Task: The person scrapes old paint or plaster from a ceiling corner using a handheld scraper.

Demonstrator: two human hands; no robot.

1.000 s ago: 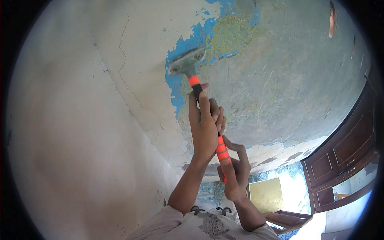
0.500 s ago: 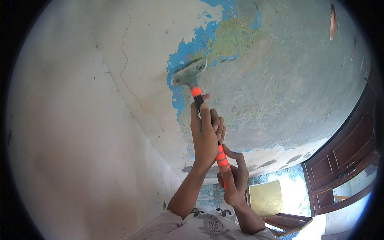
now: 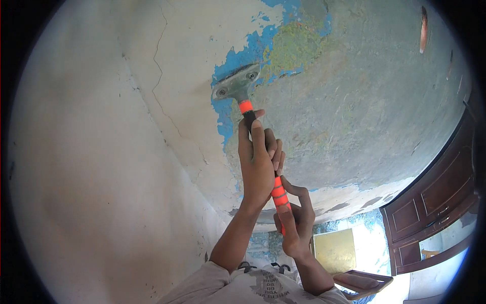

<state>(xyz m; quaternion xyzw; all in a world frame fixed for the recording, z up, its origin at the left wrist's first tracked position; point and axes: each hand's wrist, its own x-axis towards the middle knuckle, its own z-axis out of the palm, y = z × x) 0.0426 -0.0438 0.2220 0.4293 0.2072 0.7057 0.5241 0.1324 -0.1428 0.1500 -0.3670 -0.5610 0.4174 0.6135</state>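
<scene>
A long-handled scraper (image 3: pixel 236 84) with a wide grey metal head and an orange-and-black handle lies with its blade edge against the wall (image 3: pixel 324 126). The head sits over a strip of blue paint (image 3: pixel 223 124), beside the white paint layer (image 3: pixel 187 55). My left hand (image 3: pixel 258 157) is wrapped round the upper, black part of the handle, thumb along it. Lower down, my right hand (image 3: pixel 296 218) closes round the orange, striped end. Bare grey and greenish plaster spreads to the right of the blade.
A thin crack (image 3: pixel 159 66) runs down the white paint at the left. Dark wooden cabinets (image 3: pixel 430 202) stand at the right. Below them are a yellowish panel (image 3: pixel 334 251) and a wooden-framed chair (image 3: pixel 364 281).
The scraper head has slid a short way up and slightly left along the wall. Both hands have moved with the handle, keeping their grip.
</scene>
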